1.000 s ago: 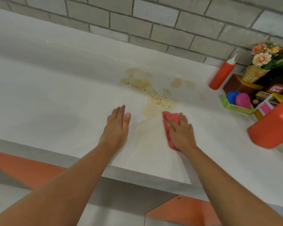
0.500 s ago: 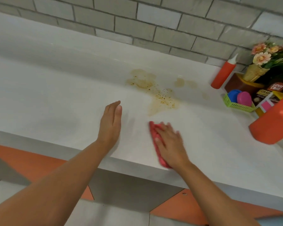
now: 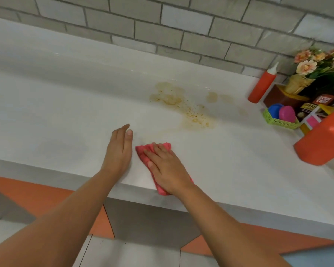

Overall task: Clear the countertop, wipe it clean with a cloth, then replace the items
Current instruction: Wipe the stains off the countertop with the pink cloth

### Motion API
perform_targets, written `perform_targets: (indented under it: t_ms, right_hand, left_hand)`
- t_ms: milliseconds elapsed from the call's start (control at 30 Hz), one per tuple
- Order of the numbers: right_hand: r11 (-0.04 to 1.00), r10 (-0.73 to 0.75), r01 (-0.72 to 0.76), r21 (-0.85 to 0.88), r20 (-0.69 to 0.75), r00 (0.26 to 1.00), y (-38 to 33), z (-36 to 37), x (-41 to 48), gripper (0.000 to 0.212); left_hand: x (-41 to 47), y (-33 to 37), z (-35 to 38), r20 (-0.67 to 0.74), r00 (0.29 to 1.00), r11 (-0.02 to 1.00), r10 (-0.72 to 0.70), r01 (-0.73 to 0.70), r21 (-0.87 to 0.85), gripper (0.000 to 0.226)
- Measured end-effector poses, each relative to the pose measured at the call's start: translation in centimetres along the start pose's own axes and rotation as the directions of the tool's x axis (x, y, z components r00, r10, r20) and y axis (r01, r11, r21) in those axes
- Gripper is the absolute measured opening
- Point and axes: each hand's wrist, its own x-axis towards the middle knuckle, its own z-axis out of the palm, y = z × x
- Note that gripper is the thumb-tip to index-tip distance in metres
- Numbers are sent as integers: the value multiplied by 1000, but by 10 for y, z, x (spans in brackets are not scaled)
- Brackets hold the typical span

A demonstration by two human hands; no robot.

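- The right hand point(image 3: 168, 168) lies flat, palm down, on a folded pink cloth point(image 3: 142, 151). Its fingers are straight and close together and point toward eleven o'clock. It presses the cloth and does not curl round it.
- The cloth sits on the white countertop point(image 3: 46, 122) near the front edge, at about six o'clock from the middle of the view. Its near end pokes out under the heel of the hand, right at the counter's lip.
- The right forearm comes in from five o'clock, wrist straight.
- The left hand point(image 3: 119, 151) is open and holds nothing. Its fingers are straight and pressed together, pointing to twelve o'clock, with the thumb tucked alongside. The hand looks tilted onto its outer edge, palm turned toward the cloth, and seems to rest on the countertop just beside the cloth at its nine o'clock.
- The left forearm reaches in from seven o'clock.
- A yellow-brown stain point(image 3: 181, 105) with dark specks spreads over the counter at one o'clock from the cloth, well apart from it.
- At two to three o'clock in the view, the cleared items crowd the corner against the grey tiled wall point(image 3: 162, 20): a red squeeze bottle point(image 3: 261, 84), a pot of flowers point(image 3: 307, 66), a green basket point(image 3: 278, 123) with blue and pink round pieces, some boxes and a blurred orange container point(image 3: 324, 139).
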Motion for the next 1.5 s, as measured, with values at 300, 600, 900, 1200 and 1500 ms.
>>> perform_targets:
  t_ms: [300,600,900,1200,1500]
  right_hand:
    - [804,538,-570,-170,-199,819,100,-15,-12,57]
    - [989,96,-81,125,-116,989,-36,11,11,46]
    - [801,597,-563,204,-204,776,43,-7,40,41]
    - [989,46,-28,142,-123,991,-37,11,48,45]
    - [946,323,-320,49,-175,930,69,-13,9,55]
  left_hand:
    - [-1,0,-3,18,999,995,-28,29,-96,50]
    - [-3,-3,-12,-123,982,938,-146,97,-333,48]
    - [-3,-1,-11,-36,992,932,-119,99,-348,48]
    - [2,-5,-11,-93,986,920,-138,93,-381,46]
    - [0,-2,-11,-70,986,910,-149,109,-400,48]
